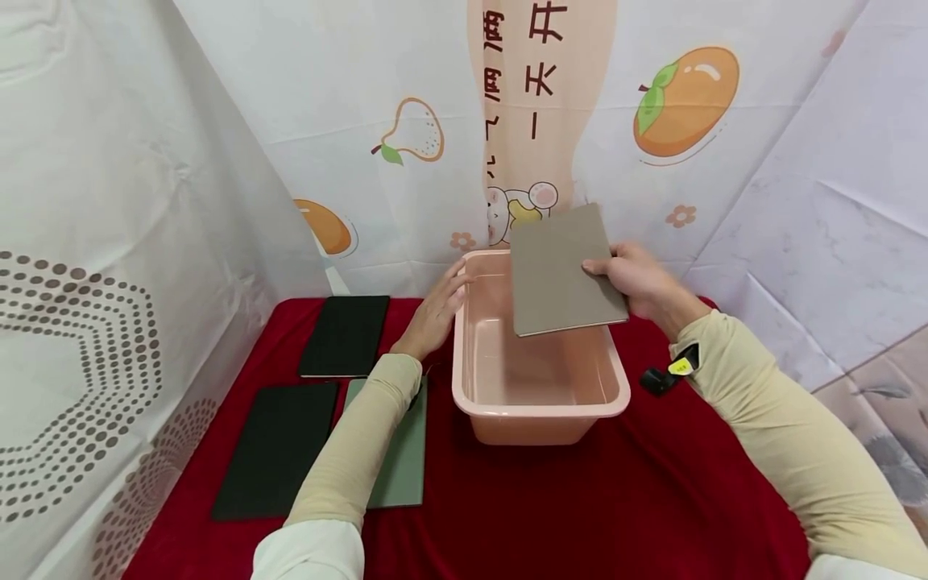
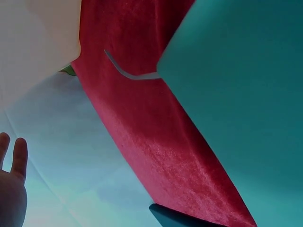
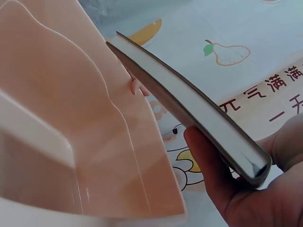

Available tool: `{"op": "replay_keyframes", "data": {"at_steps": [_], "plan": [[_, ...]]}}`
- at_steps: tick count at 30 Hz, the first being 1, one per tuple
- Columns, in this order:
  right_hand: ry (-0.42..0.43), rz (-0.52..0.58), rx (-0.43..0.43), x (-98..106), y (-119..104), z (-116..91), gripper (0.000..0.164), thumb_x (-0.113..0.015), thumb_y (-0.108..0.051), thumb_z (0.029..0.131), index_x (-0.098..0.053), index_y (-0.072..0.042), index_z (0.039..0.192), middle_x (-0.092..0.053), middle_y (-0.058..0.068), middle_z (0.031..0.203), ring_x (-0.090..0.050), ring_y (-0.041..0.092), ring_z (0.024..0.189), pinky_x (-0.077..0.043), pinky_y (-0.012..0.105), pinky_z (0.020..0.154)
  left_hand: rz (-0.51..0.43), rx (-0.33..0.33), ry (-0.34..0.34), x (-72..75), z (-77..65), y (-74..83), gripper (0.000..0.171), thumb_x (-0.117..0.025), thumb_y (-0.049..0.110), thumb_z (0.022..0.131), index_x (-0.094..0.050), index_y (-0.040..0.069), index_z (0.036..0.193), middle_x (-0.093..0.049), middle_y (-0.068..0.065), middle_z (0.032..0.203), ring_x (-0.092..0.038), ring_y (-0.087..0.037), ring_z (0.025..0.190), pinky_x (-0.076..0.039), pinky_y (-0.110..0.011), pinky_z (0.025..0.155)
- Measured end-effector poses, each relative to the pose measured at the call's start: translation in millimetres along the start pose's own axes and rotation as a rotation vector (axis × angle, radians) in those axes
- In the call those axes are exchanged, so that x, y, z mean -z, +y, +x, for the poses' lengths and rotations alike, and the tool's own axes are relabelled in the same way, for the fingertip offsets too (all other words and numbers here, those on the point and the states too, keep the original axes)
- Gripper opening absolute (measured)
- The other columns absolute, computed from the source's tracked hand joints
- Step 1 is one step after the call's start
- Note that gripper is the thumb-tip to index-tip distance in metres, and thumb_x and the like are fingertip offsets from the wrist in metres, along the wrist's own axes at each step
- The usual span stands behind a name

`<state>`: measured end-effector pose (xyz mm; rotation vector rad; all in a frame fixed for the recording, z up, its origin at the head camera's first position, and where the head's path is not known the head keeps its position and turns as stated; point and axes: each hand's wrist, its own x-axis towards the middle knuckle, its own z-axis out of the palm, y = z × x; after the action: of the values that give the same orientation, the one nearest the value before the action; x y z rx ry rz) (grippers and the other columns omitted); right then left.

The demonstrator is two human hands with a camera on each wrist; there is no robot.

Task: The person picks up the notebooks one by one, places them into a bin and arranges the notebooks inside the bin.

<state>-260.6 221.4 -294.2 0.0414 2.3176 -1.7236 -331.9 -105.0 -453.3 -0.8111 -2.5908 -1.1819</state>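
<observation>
A taupe hardcover notebook (image 1: 565,270) tilts above a pink plastic bin (image 1: 540,412). My right hand (image 1: 641,278) grips the notebook by its right side, thumb on the cover. In the right wrist view the notebook (image 3: 189,104) shows its white page edges, with the fingers and thumb of my right hand (image 3: 246,198) on its two covers. My left hand (image 1: 435,312) rests at the bin's left rim with its fingers extended, fingertips over the edge. Two straight fingers of the left hand (image 2: 16,165) show in the left wrist view.
Left of the bin lie a green notebook (image 1: 402,459), partly under my left forearm, and two black notebooks, one farther back (image 1: 346,334) and one nearer (image 1: 275,451). A ribbon (image 2: 128,74) sticks out from the green notebook. Red cloth (image 1: 580,515) covers the table; printed sheets (image 1: 406,64) hang behind.
</observation>
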Motion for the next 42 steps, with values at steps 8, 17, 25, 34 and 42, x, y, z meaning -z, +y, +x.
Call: {"op": "replay_keyframes", "data": {"at_steps": [8, 17, 25, 34, 42], "plan": [[-0.041, 0.017, -0.011, -7.2, 3.4, 2.8, 0.042, -0.051, -0.016, 0.106, -0.042, 0.010, 0.138, -0.065, -0.008, 0.091, -0.069, 0.006, 0.080, -0.058, 0.026, 0.075, -0.021, -0.012, 0.002, -1.5, 1.5, 0.2, 0.054, -0.024, 0.050, 0.109, -0.048, 0.023, 0.149, -0.014, 0.019, 0.171, -0.020, -0.012, 0.158, -0.026, -0.051, 0.127], [-0.060, 0.034, -0.023, -13.2, 8.1, 7.5, 0.035, -0.050, -0.013, 0.105, -0.044, 0.009, 0.132, -0.064, -0.005, 0.090, -0.069, 0.009, 0.078, -0.059, 0.027, 0.074, -0.039, -0.042, 0.006, -3.4, 3.2, 0.6, 0.053, -0.024, 0.051, 0.110, -0.051, 0.022, 0.146, -0.016, 0.018, 0.171, -0.020, -0.011, 0.158, -0.027, -0.049, 0.126], [-0.080, 0.018, -0.049, -21.0, 13.8, 12.8, 0.037, -0.053, -0.013, 0.104, -0.043, 0.009, 0.133, -0.064, -0.002, 0.095, -0.068, 0.009, 0.080, -0.060, 0.028, 0.076, -0.021, -0.035, -0.001, -5.1, 2.2, -0.7, 0.053, -0.023, 0.054, 0.109, -0.050, 0.027, 0.145, -0.014, 0.021, 0.170, -0.020, -0.011, 0.158, -0.027, -0.049, 0.126], [-0.110, -0.046, -0.053, -31.3, 15.0, 19.5, 0.056, -0.049, -0.012, 0.105, -0.029, 0.002, 0.156, -0.050, 0.023, 0.140, -0.066, 0.021, 0.103, -0.060, 0.032, 0.084, -0.012, -0.039, -0.001, -0.9, 0.3, -0.4, 0.052, -0.024, 0.054, 0.109, -0.049, 0.028, 0.147, -0.016, 0.018, 0.171, -0.021, -0.011, 0.158, -0.027, -0.050, 0.126], [-0.099, -0.083, -0.068, -41.5, 14.7, 24.3, 0.056, -0.051, -0.010, 0.102, -0.033, 0.002, 0.154, -0.049, 0.024, 0.141, -0.065, 0.031, 0.110, -0.060, 0.039, 0.087, -0.011, -0.032, -0.003, 0.3, 0.0, -1.9, 0.053, -0.023, 0.055, 0.109, -0.049, 0.028, 0.147, -0.015, 0.018, 0.171, -0.021, -0.010, 0.158, -0.028, -0.051, 0.125]]}}
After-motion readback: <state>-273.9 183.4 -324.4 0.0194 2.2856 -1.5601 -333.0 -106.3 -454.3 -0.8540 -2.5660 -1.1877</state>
